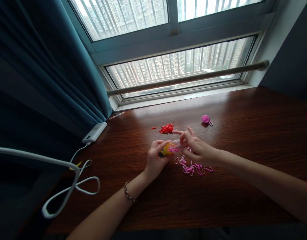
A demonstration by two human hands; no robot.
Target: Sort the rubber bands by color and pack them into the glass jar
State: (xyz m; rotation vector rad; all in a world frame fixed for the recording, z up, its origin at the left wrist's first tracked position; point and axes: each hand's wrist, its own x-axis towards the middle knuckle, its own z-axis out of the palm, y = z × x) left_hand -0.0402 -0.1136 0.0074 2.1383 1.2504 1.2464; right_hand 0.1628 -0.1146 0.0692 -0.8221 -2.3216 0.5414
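a: where's the little bottle point(170, 148)?
b: in your left hand point(155, 159), grip wrapped round its lower end, just above the tabletop point(243, 133). your right hand point(197, 148) has its fingertips bunched at the bottle's mouth, forefinger sticking out. i can't tell whether they pinch a band.
a: how do i do this well?
b: i'd hold the bottle low and steady and handle one band at a time, so strays drop onto the pink bands point(192, 166) just right of the bottle.
a: and the room?
b: glossy dark wood. red bands point(166, 128) lie just beyond the bottle, a pink cap point(206, 119) farther off to its right. a power bank point(95, 132) and white cable point(75, 186) are well to its left by the curtain point(43, 66), with a window point(181, 66) beyond.
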